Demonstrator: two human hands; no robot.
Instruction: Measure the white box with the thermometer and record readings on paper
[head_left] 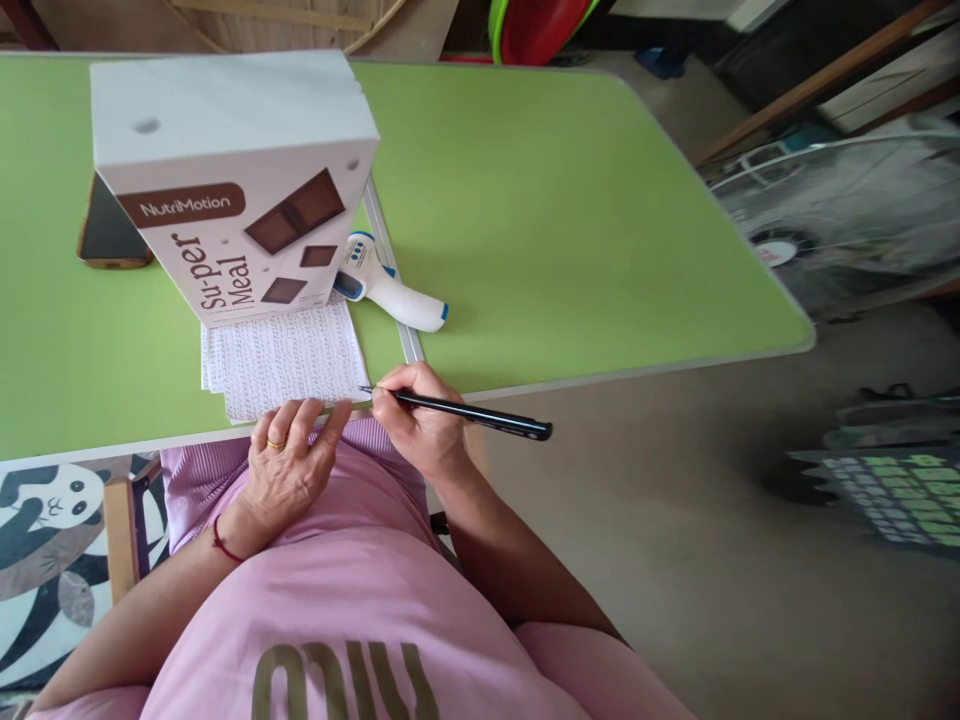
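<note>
Between the thumb and fingers of my right hand [421, 418] is a black pen [480, 412], its tip close to the right edge of the paper sheets [292, 365]. Rows of small handwriting cover the top sheet. My left hand [295, 455], with a ring and a red wrist string, rests its spread fingers at the bottom edge of the sheets. A white NutriMotion box [236, 190] stands at the far end of the paper and hides part of it. Right of the box lies a white and blue infrared thermometer [394, 290].
All of this is on a green folding table [540, 220] with a pale rim and a metal seam. A phone [112, 235] lies partly behind the box. Beyond the table's right end is a covered fan [795, 235]. A red and green round object [536, 30] is behind the table.
</note>
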